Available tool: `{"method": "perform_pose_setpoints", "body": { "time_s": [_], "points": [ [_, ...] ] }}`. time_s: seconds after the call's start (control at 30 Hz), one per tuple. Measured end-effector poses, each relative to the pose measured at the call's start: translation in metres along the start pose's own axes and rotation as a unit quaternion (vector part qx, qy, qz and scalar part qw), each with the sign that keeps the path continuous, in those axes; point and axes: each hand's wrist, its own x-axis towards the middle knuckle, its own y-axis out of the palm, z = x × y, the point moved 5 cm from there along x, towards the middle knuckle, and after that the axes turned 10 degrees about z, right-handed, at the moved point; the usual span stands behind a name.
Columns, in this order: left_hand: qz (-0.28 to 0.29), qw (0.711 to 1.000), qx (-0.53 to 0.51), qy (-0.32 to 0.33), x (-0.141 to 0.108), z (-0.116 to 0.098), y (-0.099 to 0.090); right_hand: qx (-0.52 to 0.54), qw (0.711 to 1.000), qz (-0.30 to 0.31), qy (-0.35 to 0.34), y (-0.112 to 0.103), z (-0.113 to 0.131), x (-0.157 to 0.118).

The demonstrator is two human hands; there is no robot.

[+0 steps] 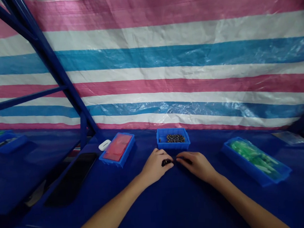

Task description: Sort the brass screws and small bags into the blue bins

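Note:
Near the middle of the blue table, my left hand (157, 165) curls closed around a small black piece (167, 162) with a hint of gold on it; its exact kind is not clear. Just to the right, my right hand (195, 163) is closed in a pinch, its fingertips a short gap from those of the left. Whatever lies between the right fingers, if anything, is too small to make out. Directly beyond both hands stands a blue bin (174, 145) with many small dark and brassy metal parts (175, 138) heaped mostly to its right side.
Left of the hands are a blue bin (122, 162) of red packets (118, 146), a white case (104, 145) and a black phone-like slab (72, 180). At right, another bin (257, 177) holds green-and-clear packets (254, 155). A blue frame post (57, 72) rises before the striped sheet (184, 56).

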Motion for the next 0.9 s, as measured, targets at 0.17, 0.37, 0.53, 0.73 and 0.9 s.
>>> {"method": "perform_pose_setpoints", "body": {
  "time_s": [0.17, 0.37, 0.53, 0.73, 0.9],
  "points": [
    [-0.03, 0.998, -0.05, -0.005, 0.001, 0.001, -0.003, 0.002, 0.999, 0.035, -0.02, 0.005, 0.014, 0.003],
    [-0.056, 0.984, -0.158, -0.061, 0.001, 0.007, -0.007, 0.084, 0.996, 0.015, -0.01, 0.003, 0.016, 0.003],
    [-0.049, 0.973, -0.218, -0.056, 0.001, 0.007, -0.008, 0.146, 0.989, -0.01, -0.004, 0.005, 0.018, 0.002],
    [-0.034, 0.963, -0.263, -0.052, 0.003, 0.009, -0.004, 0.124, 0.99, 0.023, -0.057, 0.006, 0.025, 0.004],
    [-0.016, 0.971, -0.233, -0.056, 0.002, 0.009, -0.001, 0.103, 0.992, 0.025, -0.065, 0.007, 0.02, 0.003]
  ]
}}
